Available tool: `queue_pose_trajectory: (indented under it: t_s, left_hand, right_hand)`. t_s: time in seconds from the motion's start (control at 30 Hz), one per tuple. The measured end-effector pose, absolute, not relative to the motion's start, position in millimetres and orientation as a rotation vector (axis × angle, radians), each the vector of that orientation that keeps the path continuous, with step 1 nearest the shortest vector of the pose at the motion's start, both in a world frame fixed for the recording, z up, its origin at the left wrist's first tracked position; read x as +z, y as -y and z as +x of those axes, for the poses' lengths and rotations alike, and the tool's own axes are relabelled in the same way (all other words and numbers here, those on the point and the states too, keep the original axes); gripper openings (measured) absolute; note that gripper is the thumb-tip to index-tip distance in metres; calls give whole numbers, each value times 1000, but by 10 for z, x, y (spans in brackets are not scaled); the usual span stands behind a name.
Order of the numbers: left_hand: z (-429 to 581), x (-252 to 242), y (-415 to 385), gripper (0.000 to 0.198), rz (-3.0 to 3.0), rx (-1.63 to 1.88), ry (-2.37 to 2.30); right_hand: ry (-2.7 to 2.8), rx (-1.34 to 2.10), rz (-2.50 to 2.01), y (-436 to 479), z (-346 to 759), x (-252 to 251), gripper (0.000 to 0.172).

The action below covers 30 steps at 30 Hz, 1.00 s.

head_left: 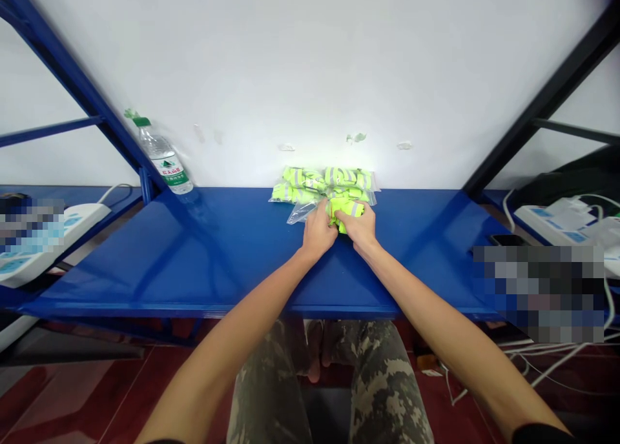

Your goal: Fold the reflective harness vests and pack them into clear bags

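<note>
A bundled neon-yellow reflective vest [355, 209] with a silvery stripe is gripped between my two hands, above the blue table. My left hand [320, 230] closes on its left side, beside a clear plastic bag [300, 212] whose corner sticks out to the left. On the right, my right hand [361, 227] has its fingers pressed over the vest. Just behind lie several more neon-yellow bundles [303, 178] in clear bags, stacked against the wall. Whether the held vest is partly inside the bag, I cannot tell.
A plastic water bottle [167, 160] with a green cap stands at the back left of the blue table [232, 257]. White power strips lie at left [87, 221] and right [547, 221], outside the frame posts. Cables hang at the lower right.
</note>
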<state>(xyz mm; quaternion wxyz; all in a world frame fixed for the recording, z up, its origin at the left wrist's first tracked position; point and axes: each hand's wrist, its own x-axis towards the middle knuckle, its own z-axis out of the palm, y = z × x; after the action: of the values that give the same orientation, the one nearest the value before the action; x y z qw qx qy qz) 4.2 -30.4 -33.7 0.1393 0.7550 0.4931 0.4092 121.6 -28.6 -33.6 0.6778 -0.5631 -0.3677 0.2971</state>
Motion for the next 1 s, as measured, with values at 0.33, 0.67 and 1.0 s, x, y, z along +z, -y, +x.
queue_pose_trajectory:
  t_s: [0.33, 0.67, 1.0]
  left_hand:
    - [-104, -213, 282, 78, 2021, 1251, -1221]
    - [-37, -97, 495, 51, 2496, 1313, -1269]
    - [176, -156, 683, 59, 2453, 1244, -1065]
  right_hand:
    - [919, 752, -1158, 372, 1311, -295, 52]
    - [938, 894, -1059, 449, 1229, -218, 52]
    - [579, 858, -1045, 414, 1298, -164, 38]
